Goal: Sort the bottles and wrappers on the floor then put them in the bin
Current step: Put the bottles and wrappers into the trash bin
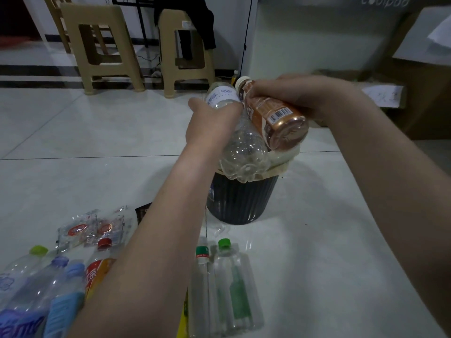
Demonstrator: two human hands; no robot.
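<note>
Clear thin plastic is what the left hand holds: an empty clear bottle with a white label near its top. The fingers wrap around its upper part and press closed on it. The right hand holds a brown bottle near the neck, just under the white cap; its fingers are curled closed around it.

Both bottles are in the air above the dark ribbed bin, and they touch each other at the shoulders. The long axis of the clear bottle runs from the far upper left down toward me, with its base low over the rim of the bin. The brown bottle is tilted with the cap far and up and its base near and to the right.

I judge both to be very light. The clear one looks soft and can dent under pressure, and its smooth wall may slip, so the ribbed middle is a good place to grip. The brown one seems stiffer.

On the floor near the person lie more bottles side by side, caps pointing away, and some wrappers to the left.
</note>
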